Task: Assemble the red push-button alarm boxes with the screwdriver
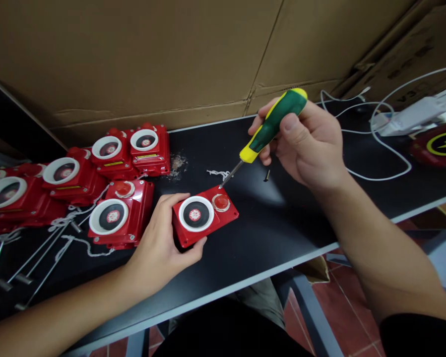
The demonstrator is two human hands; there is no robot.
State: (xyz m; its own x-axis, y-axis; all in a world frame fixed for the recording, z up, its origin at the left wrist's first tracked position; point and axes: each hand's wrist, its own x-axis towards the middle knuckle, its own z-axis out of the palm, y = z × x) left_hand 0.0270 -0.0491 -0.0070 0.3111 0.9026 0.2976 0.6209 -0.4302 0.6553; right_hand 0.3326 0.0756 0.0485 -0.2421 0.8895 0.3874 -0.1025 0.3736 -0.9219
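Observation:
My left hand (166, 233) is closed around the left end of a red alarm box (208, 223) with a white-ringed round black front and a red button-like dome. In my right hand (304, 144) is a green and yellow screwdriver (275, 126), held tilted. Its tip meets the screw (220, 187) at the box's far corner. A loose screw (268, 175) lies on the black table below my right fingers. White string (220, 174) lies just behind the box.
Several similar red alarm boxes (120, 213) stand at the left, with white cords and metal rods (46, 253) in front. Cardboard (152, 54) walls off the back. At the right lie a white cable (405, 171) and a white adapter (412, 116). The table's grey edge (252, 275) runs nearest me.

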